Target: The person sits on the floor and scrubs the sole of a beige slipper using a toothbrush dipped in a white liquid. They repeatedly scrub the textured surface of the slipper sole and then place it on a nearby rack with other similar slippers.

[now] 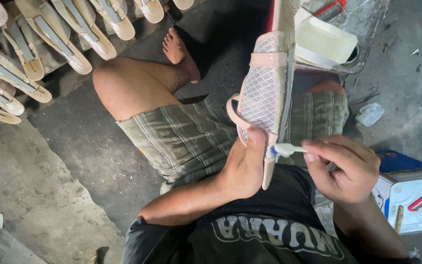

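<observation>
My left hand (242, 164) grips the heel end of a beige sandal (265, 83) with a white lattice-patterned upper and a loose pink strap, holding it upright over my lap. My right hand (345, 168) pinches a small white brush (286, 149) whose tip touches the sandal's edge near my left thumb. I sit on the floor in striped shorts, with one knee raised to the left and a bare foot (179, 51) beyond it.
Several matching sandals (50, 36) lie in rows on the concrete floor at upper left. A white open container (326, 41) sits beyond the sandal at upper right. A white can with a red handle (416, 198) stands at right, next to a blue box (399, 161).
</observation>
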